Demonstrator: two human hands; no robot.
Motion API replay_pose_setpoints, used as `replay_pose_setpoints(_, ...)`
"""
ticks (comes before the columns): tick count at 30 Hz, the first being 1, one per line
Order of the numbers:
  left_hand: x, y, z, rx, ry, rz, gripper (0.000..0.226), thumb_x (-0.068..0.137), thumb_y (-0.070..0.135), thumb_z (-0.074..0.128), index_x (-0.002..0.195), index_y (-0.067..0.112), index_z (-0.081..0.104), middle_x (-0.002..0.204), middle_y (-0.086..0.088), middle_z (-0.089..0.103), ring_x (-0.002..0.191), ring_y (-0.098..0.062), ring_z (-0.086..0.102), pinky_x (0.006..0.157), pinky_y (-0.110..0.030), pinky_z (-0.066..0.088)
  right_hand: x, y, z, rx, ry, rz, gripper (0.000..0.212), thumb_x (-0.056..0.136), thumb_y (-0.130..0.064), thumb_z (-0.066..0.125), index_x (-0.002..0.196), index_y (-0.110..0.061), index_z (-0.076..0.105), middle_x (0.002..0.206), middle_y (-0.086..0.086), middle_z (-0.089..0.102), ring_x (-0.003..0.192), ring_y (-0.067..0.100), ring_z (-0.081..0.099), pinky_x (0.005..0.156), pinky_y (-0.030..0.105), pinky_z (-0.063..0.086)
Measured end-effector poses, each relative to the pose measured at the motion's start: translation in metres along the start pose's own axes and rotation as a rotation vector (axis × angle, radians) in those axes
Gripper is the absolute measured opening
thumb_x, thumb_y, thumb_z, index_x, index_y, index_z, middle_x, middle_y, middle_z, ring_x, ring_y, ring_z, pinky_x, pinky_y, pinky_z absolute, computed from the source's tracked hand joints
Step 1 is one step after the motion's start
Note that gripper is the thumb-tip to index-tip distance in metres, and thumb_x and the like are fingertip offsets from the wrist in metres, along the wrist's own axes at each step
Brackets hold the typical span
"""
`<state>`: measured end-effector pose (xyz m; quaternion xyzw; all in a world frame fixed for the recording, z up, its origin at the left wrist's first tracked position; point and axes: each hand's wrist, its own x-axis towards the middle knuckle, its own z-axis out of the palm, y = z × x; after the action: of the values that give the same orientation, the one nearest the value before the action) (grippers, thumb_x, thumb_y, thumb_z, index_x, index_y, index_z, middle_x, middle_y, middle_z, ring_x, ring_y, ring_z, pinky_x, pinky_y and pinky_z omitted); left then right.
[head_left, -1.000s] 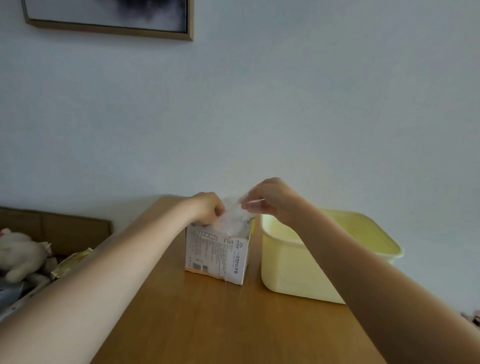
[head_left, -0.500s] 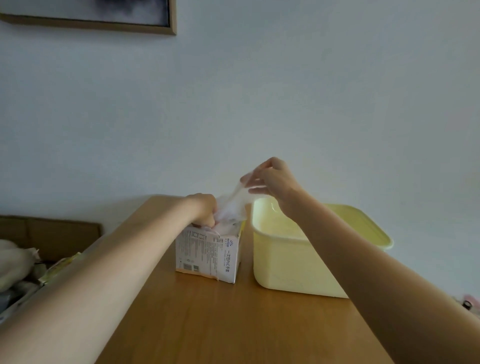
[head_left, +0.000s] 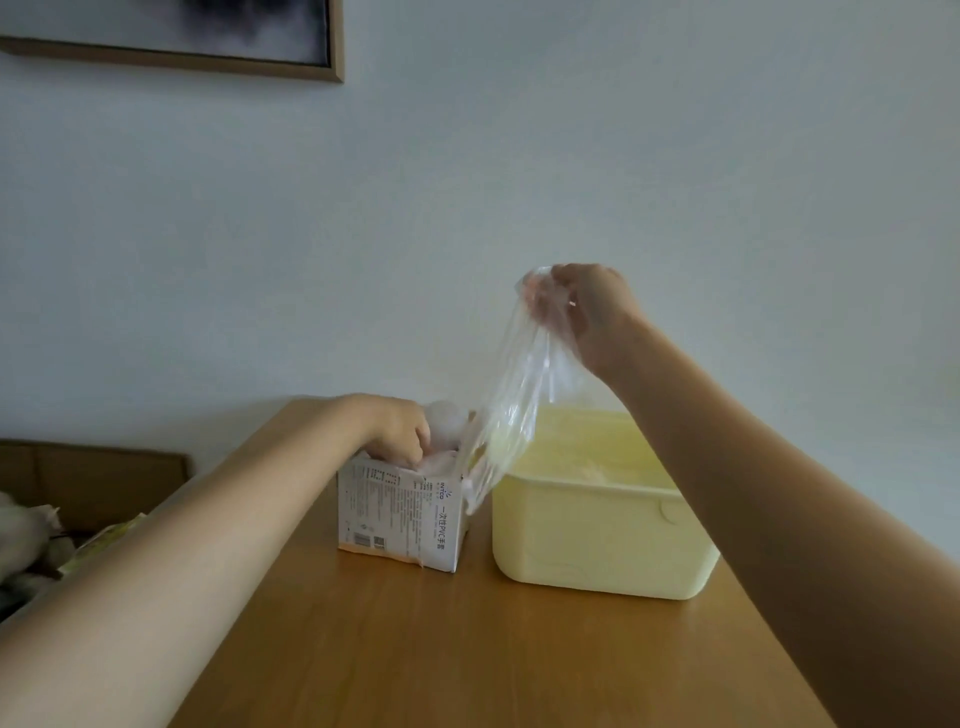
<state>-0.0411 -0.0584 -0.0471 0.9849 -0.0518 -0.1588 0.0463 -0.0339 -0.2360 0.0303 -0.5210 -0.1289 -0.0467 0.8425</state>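
A white printed glove box (head_left: 400, 512) stands on the wooden table (head_left: 467, 649), its top open with clear plastic bunched inside. My left hand (head_left: 397, 434) rests on the box's top, fingers curled down into the opening. My right hand (head_left: 582, 312) is raised well above the box and pinches the top of a clear plastic glove (head_left: 511, 410). The glove hangs stretched from my fingers down to the box's right corner.
A pale yellow plastic tub (head_left: 597, 535) sits right of the box, touching close. A cardboard box (head_left: 93, 473) with a plush toy (head_left: 26, 535) lies beside the table at left. A framed picture (head_left: 208, 47) hangs on the white wall.
My right hand has risen up and to the right, drawing the clear glove out of the box. My left hand has stayed on the box top.
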Motion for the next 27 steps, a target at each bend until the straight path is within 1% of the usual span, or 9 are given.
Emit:
replay_pose_setpoints(3,-0.004,-0.012,-0.011,-0.218,0.059,0.016,0.035,0.092,0.016,0.049,0.126,0.020,0.055,0.123,-0.001,0.056,0.097,-0.017,0.063,0.075,-0.030,0.055,-0.003,0.004,-0.012,0.021,-0.030,0.082,0.032,0.092,0.007,0.032,0.070,0.005,0.054,0.062,0.012,0.057,0.056,0.017,0.054,0.050,0.022,0.049)
replay_pose_setpoints(7,-0.013,-0.007,-0.023,-0.649,0.570,0.163,0.015,0.096,0.027,0.050,0.098,0.020,0.063,0.116,-0.004,0.064,0.095,-0.016,0.059,0.087,-0.029,0.045,-0.005,0.011,-0.018,-0.061,-0.165,0.135,0.030,0.097,-0.003,0.033,0.082,0.004,0.058,0.079,0.012,0.060,0.065,0.017,0.059,0.053,0.019,0.053)
replay_pose_setpoints(9,-0.022,0.009,-0.027,-1.050,0.447,0.343,0.030,0.094,0.038,0.050,0.111,0.017,0.062,0.122,0.000,0.061,0.111,-0.014,0.057,0.095,-0.028,0.044,-0.006,0.016,-0.015,-0.165,-0.252,0.136,0.025,0.097,-0.005,0.035,0.091,0.004,0.057,0.084,0.013,0.060,0.073,0.019,0.060,0.062,0.022,0.055)
replay_pose_setpoints(12,-0.027,0.032,-0.025,-1.130,0.263,0.522,0.041,0.088,0.039,0.059,0.122,0.016,0.061,0.122,0.003,0.064,0.118,-0.010,0.057,0.101,-0.028,0.042,-0.010,0.017,-0.011,-0.297,-0.357,0.111,0.016,0.096,-0.006,0.042,0.092,0.000,0.056,0.086,0.014,0.057,0.074,0.020,0.059,0.069,0.026,0.053)
replay_pose_setpoints(16,-0.023,0.039,-0.024,-1.200,0.275,0.536,0.038,0.074,0.025,0.077,0.106,0.009,0.067,0.102,-0.004,0.069,0.098,-0.014,0.067,0.088,-0.025,0.051,-0.016,0.010,-0.014,-0.393,-0.282,-0.001,0.011,0.094,-0.003,0.050,0.083,-0.005,0.053,0.074,0.010,0.062,0.063,0.018,0.060,0.059,0.025,0.050)
replay_pose_setpoints(19,-0.019,0.033,-0.022,-1.342,0.266,0.462,0.045,0.079,0.017,0.070,0.114,-0.008,0.058,0.096,-0.013,0.066,0.079,-0.015,0.068,0.080,-0.024,0.054,-0.017,0.005,-0.018,-0.512,-0.252,-0.059,0.010,0.094,-0.008,0.054,0.084,-0.009,0.052,0.073,0.008,0.066,0.062,0.016,0.064,0.058,0.022,0.054)
replay_pose_setpoints(22,-0.018,0.028,-0.020,-1.445,0.327,0.384,0.005,0.087,0.007,0.062,0.083,0.006,0.060,0.071,-0.006,0.066,0.061,-0.012,0.068,0.067,-0.022,0.056,-0.019,0.005,-0.024,-0.575,-0.207,-0.046,0.012,0.095,-0.009,0.053,0.082,-0.007,0.053,0.070,0.010,0.066,0.051,0.014,0.060,0.052,0.022,0.052)
replay_pose_setpoints(24,-0.020,0.026,-0.021,-1.541,0.363,0.326,0.019,0.089,0.006,0.059,0.071,0.010,0.054,0.065,-0.004,0.061,0.053,-0.010,0.066,0.060,-0.020,0.056,-0.020,0.006,-0.029,-0.593,-0.144,-0.061,0.014,0.094,-0.007,0.053,0.080,-0.007,0.053,0.067,0.010,0.063,0.039,0.009,0.052,0.042,0.017,0.044)
replay_pose_setpoints(27,-0.016,0.024,-0.019,-1.377,0.513,0.184,0.020,0.091,0.012,0.059,0.073,0.012,0.051,0.068,-0.003,0.053,0.048,-0.007,0.059,0.052,-0.015,0.048,-0.019,0.008,-0.037,-0.633,-0.099,-0.061,0.009,0.093,-0.004,0.054,0.084,-0.006,0.053,0.067,0.010,0.061,0.034,0.007,0.044,0.038,0.015,0.035)
